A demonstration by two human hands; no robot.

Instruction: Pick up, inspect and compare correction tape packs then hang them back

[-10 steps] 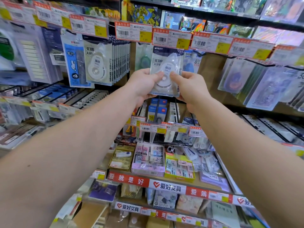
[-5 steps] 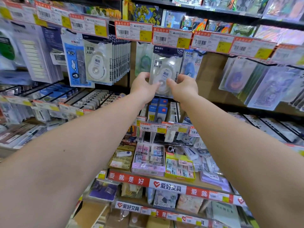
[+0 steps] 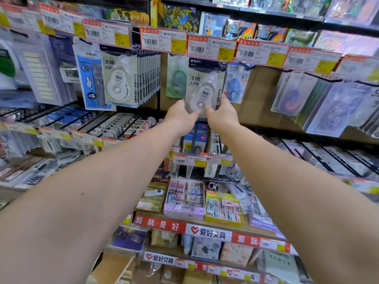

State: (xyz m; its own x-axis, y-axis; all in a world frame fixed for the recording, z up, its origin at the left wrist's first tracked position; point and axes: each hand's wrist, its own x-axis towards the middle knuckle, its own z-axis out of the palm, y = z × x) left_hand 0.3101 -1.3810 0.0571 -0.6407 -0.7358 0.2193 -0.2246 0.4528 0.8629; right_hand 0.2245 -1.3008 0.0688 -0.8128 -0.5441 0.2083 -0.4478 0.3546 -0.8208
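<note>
Arms outstretched, a shopper holds a correction tape pack (image 3: 203, 87) upright at the display, its top edge tucked just under the price tag (image 3: 211, 48) where the hook would be. Left hand (image 3: 180, 115) and right hand (image 3: 222, 113), equally near, pinch its lower corners from either side, fingers closed on the pack.

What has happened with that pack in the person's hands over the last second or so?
Both hands, left and right, carried the clear blister pack with the white correction tape away from the person and up toward the peg under the red-and-yellow price tags. The grip at its lower edge stayed. The matching packs hanging at left did not move.
</note>
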